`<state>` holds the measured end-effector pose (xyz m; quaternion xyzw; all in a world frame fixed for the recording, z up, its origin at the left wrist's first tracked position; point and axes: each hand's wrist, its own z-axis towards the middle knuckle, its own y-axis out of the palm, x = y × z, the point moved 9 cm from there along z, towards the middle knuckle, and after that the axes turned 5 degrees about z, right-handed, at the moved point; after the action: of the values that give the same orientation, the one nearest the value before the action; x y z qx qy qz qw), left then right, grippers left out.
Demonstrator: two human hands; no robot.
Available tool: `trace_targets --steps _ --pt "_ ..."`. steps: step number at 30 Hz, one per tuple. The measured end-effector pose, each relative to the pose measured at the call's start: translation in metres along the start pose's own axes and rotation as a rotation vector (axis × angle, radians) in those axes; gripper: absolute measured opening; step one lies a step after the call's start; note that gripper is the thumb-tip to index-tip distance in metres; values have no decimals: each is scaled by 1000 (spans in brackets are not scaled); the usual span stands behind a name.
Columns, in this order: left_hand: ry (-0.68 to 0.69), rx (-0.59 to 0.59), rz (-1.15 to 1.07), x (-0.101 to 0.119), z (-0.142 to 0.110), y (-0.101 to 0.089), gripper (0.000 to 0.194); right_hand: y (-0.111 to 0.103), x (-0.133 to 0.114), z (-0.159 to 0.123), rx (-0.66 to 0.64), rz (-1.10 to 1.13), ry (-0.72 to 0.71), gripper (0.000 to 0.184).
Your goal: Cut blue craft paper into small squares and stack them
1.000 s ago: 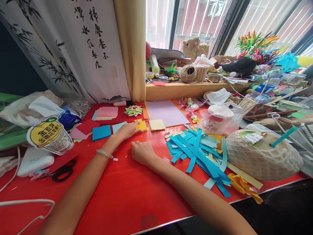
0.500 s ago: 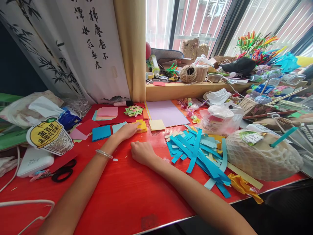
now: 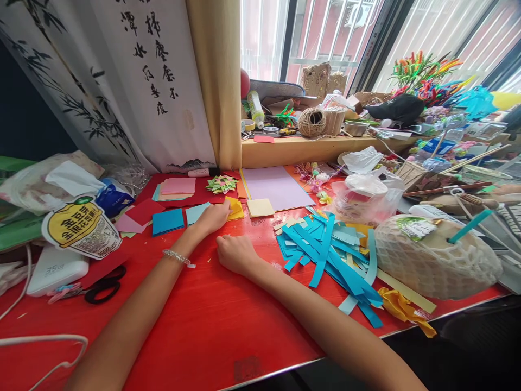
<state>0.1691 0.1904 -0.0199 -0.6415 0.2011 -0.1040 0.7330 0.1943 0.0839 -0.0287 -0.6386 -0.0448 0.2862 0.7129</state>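
My left hand [image 3: 215, 217] is closed at the left side of a small stack of yellow paper squares [image 3: 235, 209], its fingertips pinched at the stack's edge and partly hidden. Just nearer to me, my right hand [image 3: 236, 254] rests on the red tabletop as a loose fist, with nothing showing in it. A cream paper stack [image 3: 260, 208] lies right of the yellow one. Light blue squares [image 3: 197, 213] and darker blue squares [image 3: 167, 221] lie to the left. Behind the left hand sits a folded green and pink paper flower [image 3: 221, 184].
Blue paper strips [image 3: 329, 244] are heaped to the right, beside a net-wrapped coconut [image 3: 435, 258] with a straw. A lilac sheet [image 3: 272, 187] lies at the back. On the left are black-handled scissors [image 3: 105, 285], a white power bank [image 3: 59, 269] and a yellow-labelled package [image 3: 81, 225].
My left hand has drawn slightly left and its stretched fingers have curled in at the yellow squares. The right hand stays in place.
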Motion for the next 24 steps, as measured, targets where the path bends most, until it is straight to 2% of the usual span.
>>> trace_targets --steps 7,13,20,24 --pt "-106 33 -1 -7 1 -5 39 -5 27 11 27 144 121 27" --pt "-107 42 7 -7 1 -6 38 -2 22 11 22 167 82 27" --pt "-62 52 23 -2 -2 -5 37 -4 17 8 34 138 55 26" --pt "52 69 40 8 -8 -11 41 -5 16 8 34 123 49 26"
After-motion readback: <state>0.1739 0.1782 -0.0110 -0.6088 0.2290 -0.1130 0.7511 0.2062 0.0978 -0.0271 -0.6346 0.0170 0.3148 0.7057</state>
